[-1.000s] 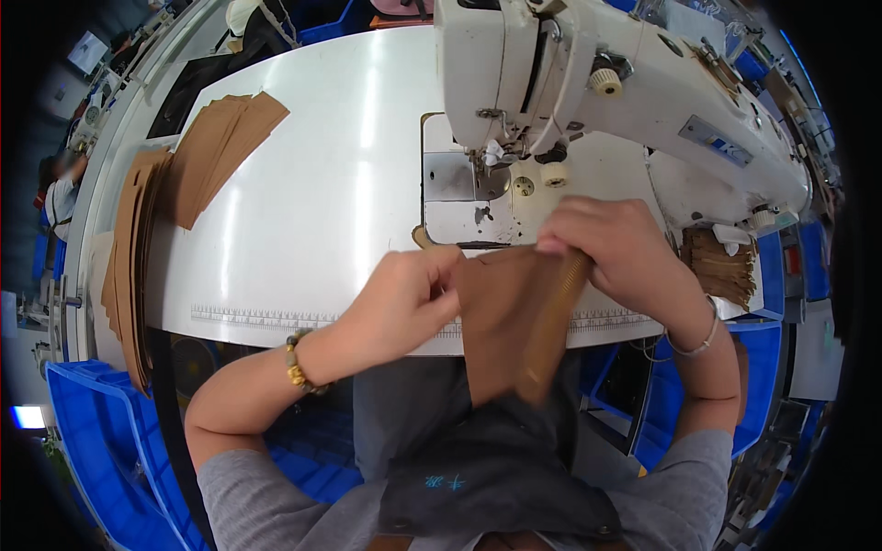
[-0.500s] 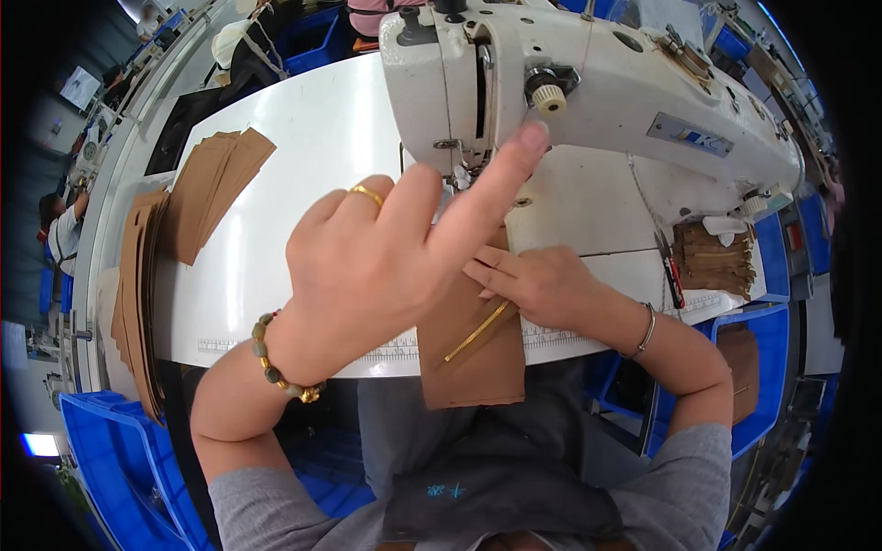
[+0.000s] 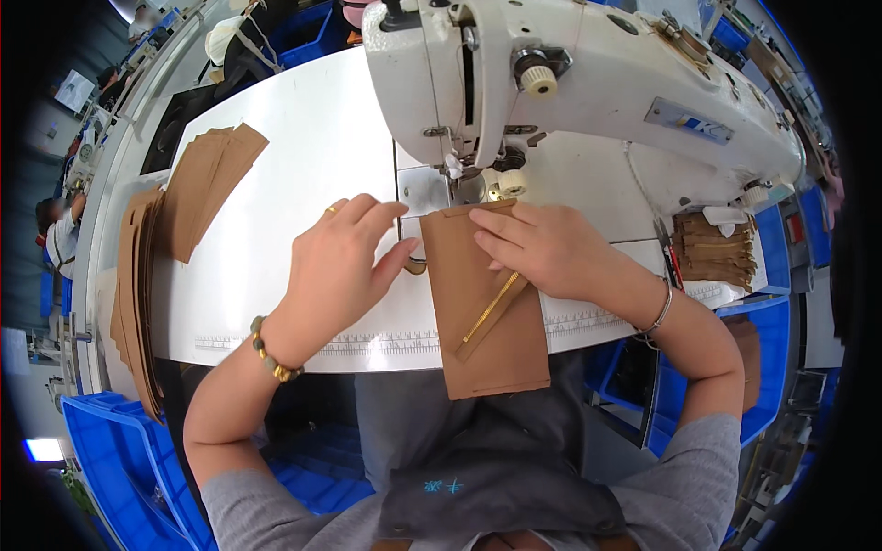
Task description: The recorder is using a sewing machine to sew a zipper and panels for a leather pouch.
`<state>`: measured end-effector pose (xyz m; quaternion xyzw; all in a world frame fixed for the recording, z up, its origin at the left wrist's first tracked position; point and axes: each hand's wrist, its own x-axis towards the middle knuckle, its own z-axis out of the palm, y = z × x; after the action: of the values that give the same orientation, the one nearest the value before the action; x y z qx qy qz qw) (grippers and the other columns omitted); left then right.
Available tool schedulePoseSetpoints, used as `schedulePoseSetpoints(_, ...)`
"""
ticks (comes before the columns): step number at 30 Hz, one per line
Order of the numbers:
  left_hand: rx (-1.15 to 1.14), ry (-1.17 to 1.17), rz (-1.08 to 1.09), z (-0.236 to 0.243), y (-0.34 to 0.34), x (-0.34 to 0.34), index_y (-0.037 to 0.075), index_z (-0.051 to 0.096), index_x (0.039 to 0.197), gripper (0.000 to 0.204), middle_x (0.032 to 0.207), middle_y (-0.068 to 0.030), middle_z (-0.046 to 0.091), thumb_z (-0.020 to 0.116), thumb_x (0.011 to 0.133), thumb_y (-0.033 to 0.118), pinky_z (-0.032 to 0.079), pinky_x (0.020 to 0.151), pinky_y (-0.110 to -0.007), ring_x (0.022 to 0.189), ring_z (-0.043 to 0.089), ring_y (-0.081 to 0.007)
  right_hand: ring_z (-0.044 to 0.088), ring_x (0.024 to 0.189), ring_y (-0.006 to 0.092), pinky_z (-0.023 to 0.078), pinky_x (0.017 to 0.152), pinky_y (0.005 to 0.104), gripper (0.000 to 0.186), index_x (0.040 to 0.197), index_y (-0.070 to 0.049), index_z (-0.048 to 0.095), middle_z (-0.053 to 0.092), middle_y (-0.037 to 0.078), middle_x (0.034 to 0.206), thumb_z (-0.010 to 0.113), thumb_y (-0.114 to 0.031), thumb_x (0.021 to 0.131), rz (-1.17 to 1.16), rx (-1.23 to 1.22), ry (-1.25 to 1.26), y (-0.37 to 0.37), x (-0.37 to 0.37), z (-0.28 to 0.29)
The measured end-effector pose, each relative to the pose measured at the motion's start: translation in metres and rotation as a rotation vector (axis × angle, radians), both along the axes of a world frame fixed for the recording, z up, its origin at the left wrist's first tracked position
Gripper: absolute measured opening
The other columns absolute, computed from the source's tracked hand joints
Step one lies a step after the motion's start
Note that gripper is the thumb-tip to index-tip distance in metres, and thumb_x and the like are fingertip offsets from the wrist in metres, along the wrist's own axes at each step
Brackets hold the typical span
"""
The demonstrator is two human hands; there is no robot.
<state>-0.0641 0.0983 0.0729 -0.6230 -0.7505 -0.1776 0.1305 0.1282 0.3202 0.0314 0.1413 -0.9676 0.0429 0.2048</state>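
A brown rectangular fabric panel [image 3: 487,308] lies at the front of the sewing machine [image 3: 588,83], its lower end overhanging the table edge. My right hand [image 3: 556,253] rests on the panel's upper right part, fingertips near its top edge. Its fingers are closed around a brown zipper strip with gold teeth [image 3: 491,308], which slants down across the panel. The strip's upper end is hidden under that hand. To the left of the panel, my left hand [image 3: 340,262] hovers over the white table with thumb and fingers apart, holding nothing.
Brown panels [image 3: 207,188] fan out on the left of the white table [image 3: 303,147], with another stack [image 3: 136,294] at its left edge. Brown zipper strips [image 3: 712,248] and red-handled snips [image 3: 673,262] lie at the right. Blue bins [image 3: 115,459] flank the table.
My left hand has dropped from in front of the machine head to the left of the panel. The panel's top edge now shows before the needle area, and my right hand has risen slightly.
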Motion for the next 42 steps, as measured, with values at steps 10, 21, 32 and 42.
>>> schedulePoseSetpoints(10,-0.46,-0.579,0.149,-0.012,0.036,-0.014,0.005,0.069,0.104,0.031,0.082,-0.0088,0.071,0.085,0.089,0.027,0.052,0.062,-0.03,0.068,0.067,-0.0175,0.065,0.105,0.0258,0.055,0.091,0.0381,0.042,0.125,0.003,0.068,0.069,0.015,0.13,0.073,-0.022,0.091,-0.006,0.029,0.117,-0.011,-0.023,-0.013)
schedulePoseSetpoints(21,-0.529,-1.605,0.007,0.0,0.02,-0.021,0.0,0.068,0.127,0.028,0.109,-0.0017,0.073,0.07,0.101,0.01,0.049,0.059,-0.019,0.072,0.064,-0.0034,0.067,0.094,0.0241,0.055,0.088,0.0385,0.049,0.129,0.005,0.066,0.065,0.021,0.137,0.074,-0.025,0.091,-0.119,0.04,-0.003,-0.021,-0.014,-0.009)
schedulePoseSetpoints(32,-0.041,-0.327,-0.213,-0.032,0.019,0.015,0.004,0.07,0.126,0.045,0.132,-0.0083,0.068,0.08,0.081,0.002,0.054,0.081,-0.033,0.104,0.067,-0.024,0.069,0.093,0.0237,0.055,0.088,0.0393,0.045,0.127,0.004,0.066,0.066,0.024,0.138,0.07,-0.028,0.095,-0.145,0.018,-0.017,-0.021,-0.015,-0.012)
schedulePoseSetpoints(42,-0.088,-0.046,-0.167,-0.042,0.02,0.018,0.003,0.066,0.136,0.046,0.145,-0.0118,0.062,0.07,0.092,0.018,0.044,0.11,-0.048,0.14,0.052,-0.035,0.068,0.081,0.0132,0.052,0.064,0.0268,0.025,0.102,-0.004,0.074,0.072,0.006,0.12,0.07,-0.013,0.078,-0.043,0.128,0.259,-0.012,-0.02,-0.003)
